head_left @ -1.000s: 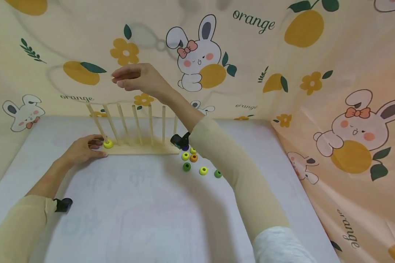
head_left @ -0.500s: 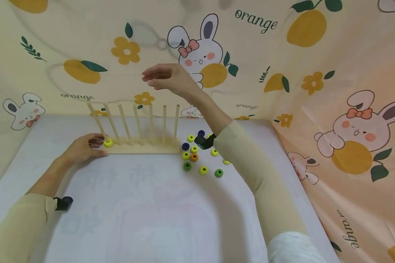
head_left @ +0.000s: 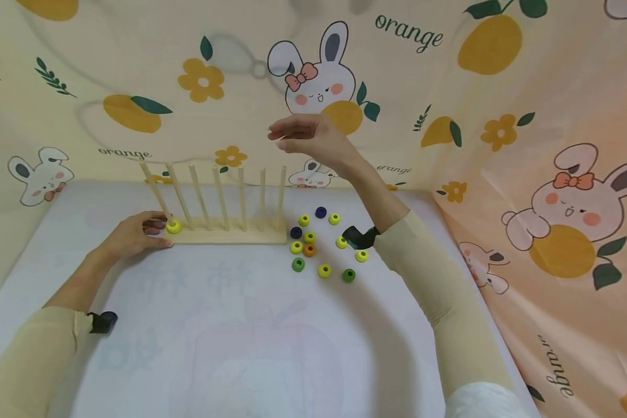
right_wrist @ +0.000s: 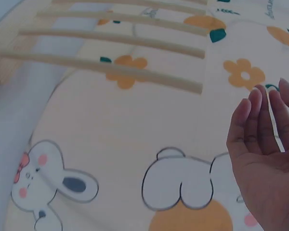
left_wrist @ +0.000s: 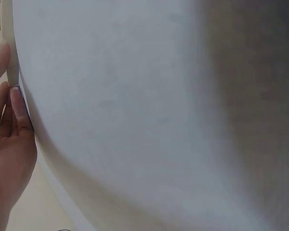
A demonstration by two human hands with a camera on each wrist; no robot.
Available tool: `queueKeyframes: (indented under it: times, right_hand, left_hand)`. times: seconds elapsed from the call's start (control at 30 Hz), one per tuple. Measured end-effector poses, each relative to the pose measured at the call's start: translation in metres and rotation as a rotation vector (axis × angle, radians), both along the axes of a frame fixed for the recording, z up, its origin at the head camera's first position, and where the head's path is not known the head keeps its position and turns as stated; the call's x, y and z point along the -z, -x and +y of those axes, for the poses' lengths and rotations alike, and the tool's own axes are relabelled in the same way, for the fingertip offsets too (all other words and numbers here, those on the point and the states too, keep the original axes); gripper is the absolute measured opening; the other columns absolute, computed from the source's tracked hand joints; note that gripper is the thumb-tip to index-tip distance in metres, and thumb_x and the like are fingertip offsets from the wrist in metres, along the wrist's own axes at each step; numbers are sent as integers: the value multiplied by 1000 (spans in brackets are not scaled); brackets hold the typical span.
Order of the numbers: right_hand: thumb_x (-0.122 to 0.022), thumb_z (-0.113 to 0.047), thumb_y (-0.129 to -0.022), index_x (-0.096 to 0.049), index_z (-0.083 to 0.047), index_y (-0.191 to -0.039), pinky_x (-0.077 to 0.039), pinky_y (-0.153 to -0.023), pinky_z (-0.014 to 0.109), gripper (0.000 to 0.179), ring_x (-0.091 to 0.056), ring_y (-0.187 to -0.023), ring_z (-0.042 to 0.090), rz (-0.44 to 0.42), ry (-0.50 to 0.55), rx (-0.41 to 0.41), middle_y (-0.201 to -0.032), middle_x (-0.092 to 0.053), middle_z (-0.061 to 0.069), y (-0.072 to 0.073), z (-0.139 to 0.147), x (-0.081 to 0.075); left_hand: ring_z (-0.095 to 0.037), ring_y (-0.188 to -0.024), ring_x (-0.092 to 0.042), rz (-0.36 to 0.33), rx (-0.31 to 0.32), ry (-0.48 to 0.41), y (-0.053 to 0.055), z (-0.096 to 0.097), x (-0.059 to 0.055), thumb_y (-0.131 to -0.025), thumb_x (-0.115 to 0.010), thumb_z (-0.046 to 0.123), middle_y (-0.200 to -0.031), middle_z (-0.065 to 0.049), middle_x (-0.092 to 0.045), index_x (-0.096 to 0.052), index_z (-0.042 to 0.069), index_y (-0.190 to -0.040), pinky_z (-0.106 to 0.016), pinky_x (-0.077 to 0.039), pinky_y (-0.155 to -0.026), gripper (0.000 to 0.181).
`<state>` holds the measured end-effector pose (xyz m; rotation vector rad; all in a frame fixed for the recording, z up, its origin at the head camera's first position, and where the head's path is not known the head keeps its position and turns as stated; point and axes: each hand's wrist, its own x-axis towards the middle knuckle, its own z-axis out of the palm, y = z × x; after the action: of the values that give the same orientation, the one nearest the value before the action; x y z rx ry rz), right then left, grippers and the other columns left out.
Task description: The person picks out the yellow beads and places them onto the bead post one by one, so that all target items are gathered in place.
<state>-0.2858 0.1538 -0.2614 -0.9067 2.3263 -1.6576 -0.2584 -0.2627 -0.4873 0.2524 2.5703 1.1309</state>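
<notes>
A wooden peg rack (head_left: 230,235) with a row of upright pegs stands toward the back left of the table. My left hand (head_left: 133,235) grips its left end, thumb in front and fingers behind; in the left wrist view the same hand (left_wrist: 12,154) meets the rack's end. One yellow bead (head_left: 174,226) sits at the bottom of the leftmost peg. Raised above the rack's right end, my right hand (head_left: 316,139) has its fingers loosely bent and holds nothing. The right wrist view shows the empty palm (right_wrist: 265,149) past the peg tops.
Right of the rack lie several loose beads: yellow ones (head_left: 324,270), an orange one (head_left: 309,249), green ones (head_left: 349,275) and dark blue ones (head_left: 321,212). A printed cloth (head_left: 198,128) with rabbits and oranges hangs behind and to the right of the white table (head_left: 214,337).
My right hand has moved right, away from above the rack's left part, bringing more loose beads into sight. The left hand stays at the rack's end, and the yellow bead remains on its peg.
</notes>
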Motion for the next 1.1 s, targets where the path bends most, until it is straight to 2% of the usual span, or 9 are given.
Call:
queueKeyframes:
  times: [0.23, 0.5, 0.7, 0.87, 1.1]
  right_hand:
    - [-71, -13, -93, -69, -4, -121, -54, -94, 34, 30, -64, -108, 20, 21, -66, 52, -116, -70, 6, -13, 22, 4]
    - [-72, -13, -92, -70, -5, -119, -54, -93, 34, 28, -64, -106, 22, 6, -86, 83, -117, -69, 14, -31, 45, 19]
    - [-70, -7, -92, -70, -4, -120, -53, -95, 32, 28, -62, -108, 27, 0, -75, 118, -117, -69, 11, -44, 66, 34]
    - [-70, -10, -93, -69, -3, -121, -53, -96, 31, 29, -62, -106, 24, -12, -89, 167, -118, -69, 12, -56, 84, 45]
    - [-72, -15, -93, -69, -7, -122, -52, -97, 31, 30, -63, -105, 22, -47, -121, 220, -118, -69, 11, -73, 104, 61]
  left_hand:
    - [-45, -124, -45, 2, 4, -8, -1, -1, -1, -84, -81, 22, -137, -31, -46, -35, -9, -146, -58, -37, -107, 83]
    - [-42, -123, -45, -19, 9, -31, -5, 0, 7, -84, -82, 23, -139, -29, -45, -33, -9, -148, -55, -38, -106, 87]
    - [-42, -122, -47, 5, 16, -24, -4, 1, 1, -84, -81, 22, -138, -29, -47, -34, -10, -146, -54, -39, -105, 84]
    - [-42, -122, -47, 14, 26, -20, -2, 3, -4, -84, -82, 23, -138, -31, -47, -35, -10, -146, -54, -39, -104, 84]
    - [-39, -121, -49, 17, 24, -12, -1, 0, -3, -84, -81, 23, -138, -29, -48, -36, -10, -146, -46, -42, -101, 83]
